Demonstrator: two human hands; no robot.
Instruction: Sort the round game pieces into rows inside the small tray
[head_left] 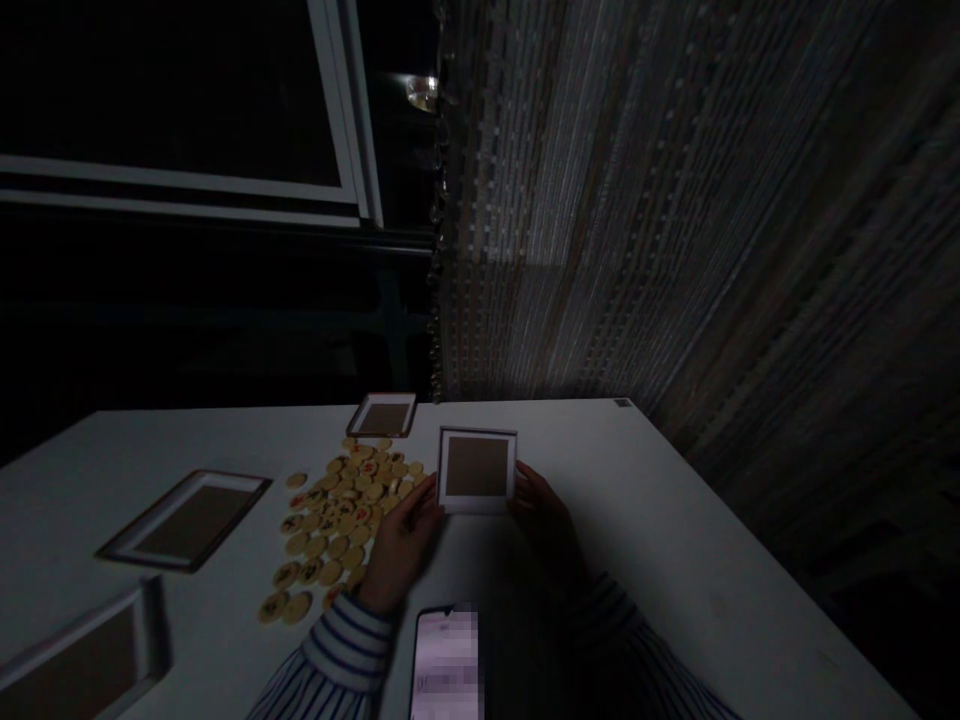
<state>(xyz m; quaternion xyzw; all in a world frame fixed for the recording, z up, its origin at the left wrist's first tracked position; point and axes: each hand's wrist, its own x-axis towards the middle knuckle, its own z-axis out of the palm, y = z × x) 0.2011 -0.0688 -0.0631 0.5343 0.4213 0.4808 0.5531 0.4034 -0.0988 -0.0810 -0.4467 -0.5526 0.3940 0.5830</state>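
Both my hands hold up a small square tray (478,470) with a white border and brown inside, tilted toward me above the table. My left hand (401,545) grips its left edge, fingers curled around it. On the tray's right edge sits my right hand (547,525), dim in shadow. Just left of my left hand lies a spread of several round yellow game pieces (337,520) with red and dark marks.
The white table (675,540) carries three more trays: one at the back (382,414), one at the left (187,518), one at the lower left corner (71,660). A lit phone (446,660) lies near me. A beaded curtain (637,200) hangs behind; the room is dark.
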